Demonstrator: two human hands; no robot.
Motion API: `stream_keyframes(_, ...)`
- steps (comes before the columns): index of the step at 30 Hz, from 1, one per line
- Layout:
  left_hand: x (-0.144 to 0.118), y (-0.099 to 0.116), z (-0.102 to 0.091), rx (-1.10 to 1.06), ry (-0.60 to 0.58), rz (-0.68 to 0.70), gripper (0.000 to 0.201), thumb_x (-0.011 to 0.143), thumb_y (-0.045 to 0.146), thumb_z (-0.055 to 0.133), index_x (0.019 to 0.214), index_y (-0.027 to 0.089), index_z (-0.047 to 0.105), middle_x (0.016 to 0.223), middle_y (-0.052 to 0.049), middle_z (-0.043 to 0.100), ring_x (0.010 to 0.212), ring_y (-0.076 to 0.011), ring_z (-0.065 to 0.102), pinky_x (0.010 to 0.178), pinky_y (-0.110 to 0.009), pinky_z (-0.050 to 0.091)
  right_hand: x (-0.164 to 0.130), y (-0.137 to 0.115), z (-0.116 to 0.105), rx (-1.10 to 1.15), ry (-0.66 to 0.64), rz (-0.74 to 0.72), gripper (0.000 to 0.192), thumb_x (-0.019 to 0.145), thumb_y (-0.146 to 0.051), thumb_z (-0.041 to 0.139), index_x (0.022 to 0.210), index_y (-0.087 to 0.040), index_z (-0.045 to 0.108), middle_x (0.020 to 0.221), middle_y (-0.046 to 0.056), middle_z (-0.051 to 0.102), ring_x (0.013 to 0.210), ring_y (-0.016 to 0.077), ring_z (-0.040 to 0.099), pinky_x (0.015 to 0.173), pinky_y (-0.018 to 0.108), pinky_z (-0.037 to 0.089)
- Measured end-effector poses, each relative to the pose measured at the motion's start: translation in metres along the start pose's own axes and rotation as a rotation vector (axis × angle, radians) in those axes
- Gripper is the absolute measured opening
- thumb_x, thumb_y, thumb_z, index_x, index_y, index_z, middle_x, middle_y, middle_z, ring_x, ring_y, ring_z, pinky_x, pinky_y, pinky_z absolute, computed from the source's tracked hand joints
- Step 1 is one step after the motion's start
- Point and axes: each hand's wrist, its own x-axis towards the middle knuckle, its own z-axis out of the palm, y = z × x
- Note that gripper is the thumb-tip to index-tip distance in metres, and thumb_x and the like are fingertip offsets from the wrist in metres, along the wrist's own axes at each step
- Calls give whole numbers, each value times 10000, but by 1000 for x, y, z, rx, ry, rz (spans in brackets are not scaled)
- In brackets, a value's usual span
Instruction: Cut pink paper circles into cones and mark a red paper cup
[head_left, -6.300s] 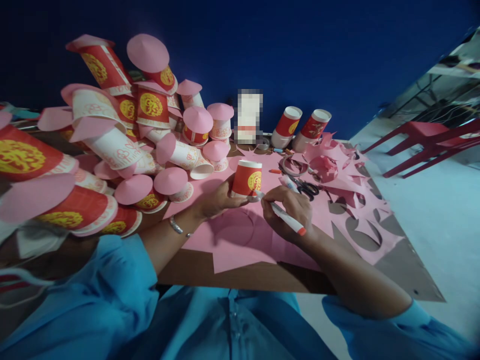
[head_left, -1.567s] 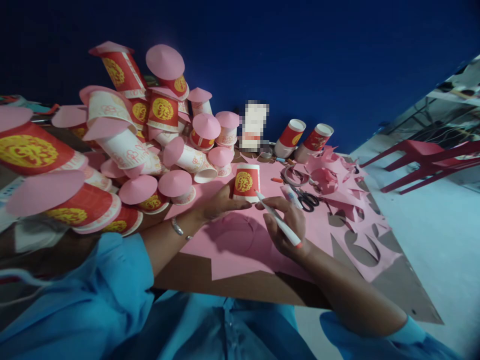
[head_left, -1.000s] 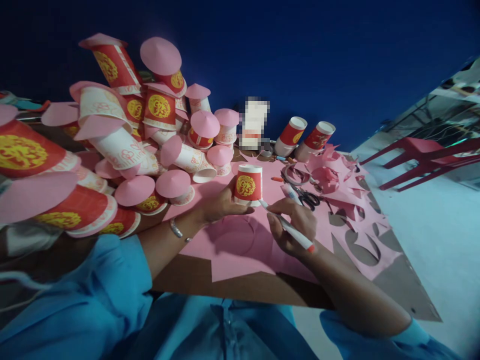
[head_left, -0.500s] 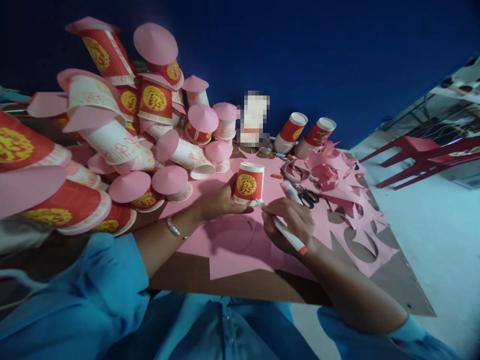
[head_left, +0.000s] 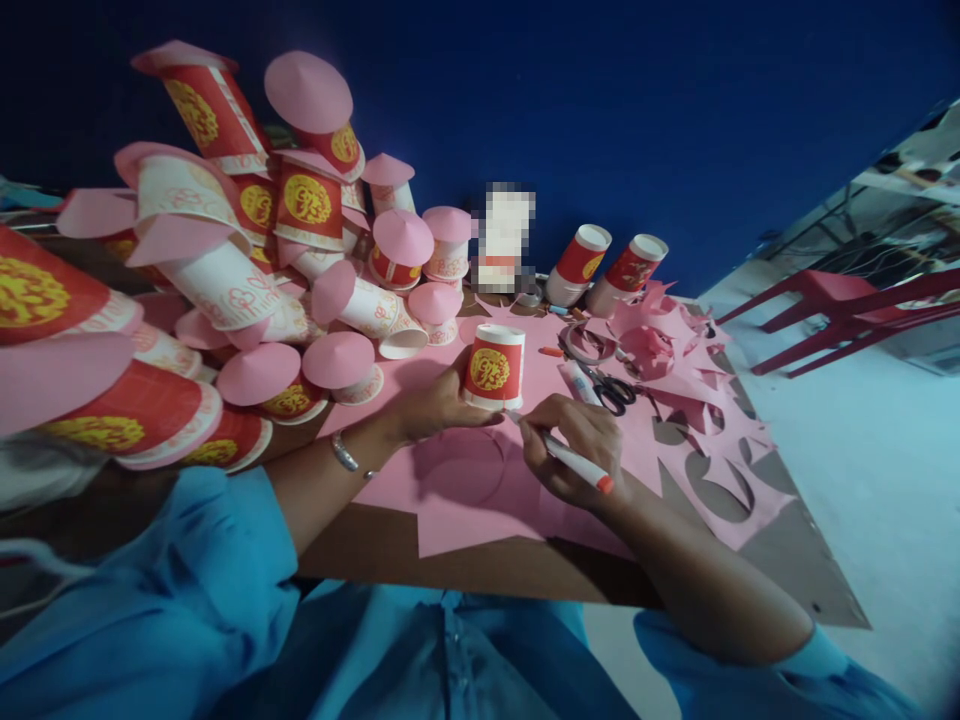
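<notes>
Pink paper sheet [head_left: 480, 500] covering the near part of the brown table [head_left: 525, 575]. An upturned red paper cup [head_left: 493, 368] stands on the sheet, steadied by the left hand [head_left: 435, 405], whose fingers close around its near side. The right hand [head_left: 577, 450] grips a white marker [head_left: 566, 455] with an orange end, its tip touching the sheet at the cup's rim. A drawn circle [head_left: 461, 465] lies just in front of the cup. Scissors [head_left: 607, 388] rest beyond the right hand; cups capped with pink cones [head_left: 337, 360] are heaped to the left.
</notes>
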Motion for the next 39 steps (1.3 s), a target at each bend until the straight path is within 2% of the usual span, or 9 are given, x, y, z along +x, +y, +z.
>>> stream_keyframes(5,0,4,0,8,-19,5,993,687,349,967,1517,241,432,1335,-158,704,1280,-367,668,1043,-536,564,2,1,-2,41,49,-15,163,904,-92,649,976,-235,619,723,-19,710,588,137,677,582,259,532)
stream_keyframes(8,0,3,0,-1,-30,5,970,697,340,962,1509,246,441,1310,-151,715,1242,-357,689,1017,-528,576,4,3,-3,30,48,-34,191,901,-86,647,1017,-235,624,753,-10,727,602,143,697,598,269,560)
stream_keyframes(15,0,2,0,-18,-39,2,891,697,328,959,1448,249,486,1297,-147,721,1236,-367,696,965,-515,609,4,5,1,11,62,-64,206,899,-72,646,1016,-239,617,747,-14,718,594,136,695,588,259,564)
stream_keyframes(21,0,4,0,16,-30,-18,935,684,347,958,1480,261,475,1333,-146,711,1303,-400,661,989,-537,608,2,6,3,23,53,-58,221,885,-54,652,1021,-227,628,745,-6,719,612,145,700,597,258,553)
stream_keyframes(30,1,3,0,29,-44,18,924,696,353,955,1483,243,484,1376,-170,689,1284,-388,668,987,-530,600,3,5,3,41,54,-67,216,903,-51,640,1033,-224,637,758,-3,723,623,146,701,586,259,573)
stream_keyframes(39,0,8,1,34,-27,-40,978,680,361,968,1498,242,447,1301,-152,717,1266,-387,680,984,-551,609,4,5,4,25,79,-56,244,888,-51,657,1038,-242,634,774,-5,754,627,153,722,602,262,582)
